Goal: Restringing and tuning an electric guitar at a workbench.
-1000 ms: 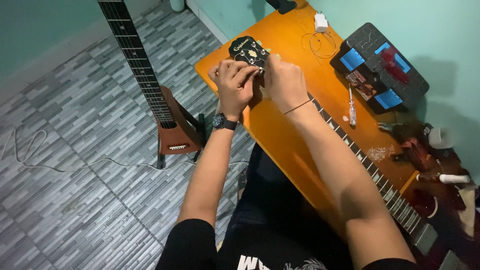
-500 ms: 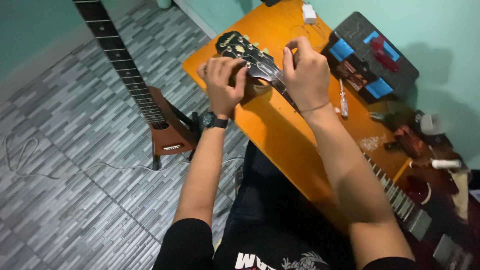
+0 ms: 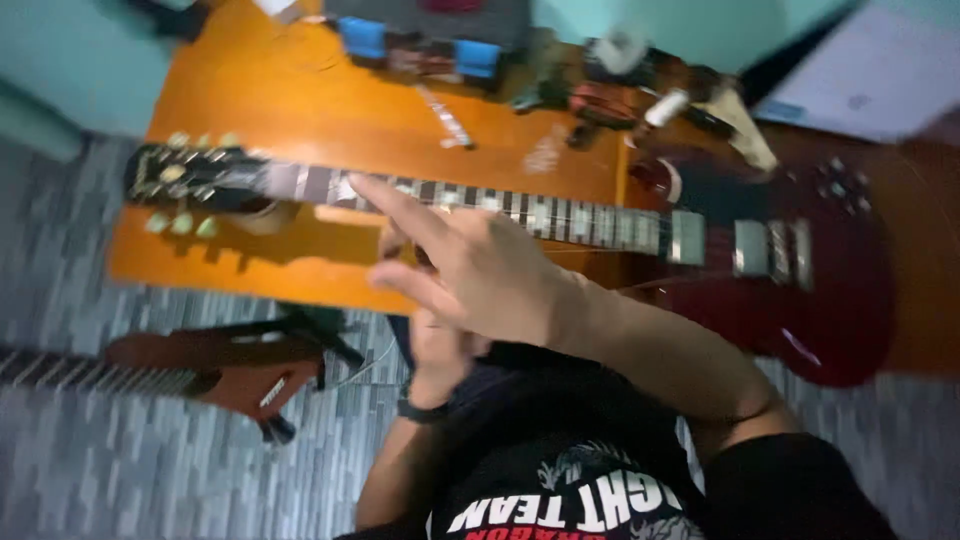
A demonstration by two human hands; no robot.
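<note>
A dark red electric guitar point(image 3: 800, 300) lies across the orange table point(image 3: 300, 110), its neck point(image 3: 560, 215) running left to a black headstock point(image 3: 185, 185). My right hand point(image 3: 480, 270) hovers in front of the middle of the neck with its fingers spread and nothing visible in it. My left hand point(image 3: 435, 350), with a dark watch on the wrist, sits just below and behind the right hand and is mostly hidden by it. The picture is blurred by motion.
A grey case with blue parts point(image 3: 420, 40) and scattered small tools point(image 3: 610, 100) lie at the table's far edge. A second reddish-brown guitar point(image 3: 230, 370) rests on the grey tiled floor to the left. White paper point(image 3: 870, 70) lies at the upper right.
The view has swung round, so the guitar now lies sideways. Both hands have come off the headstock and moved toward the middle of the neck, and the right hand has spread its fingers.
</note>
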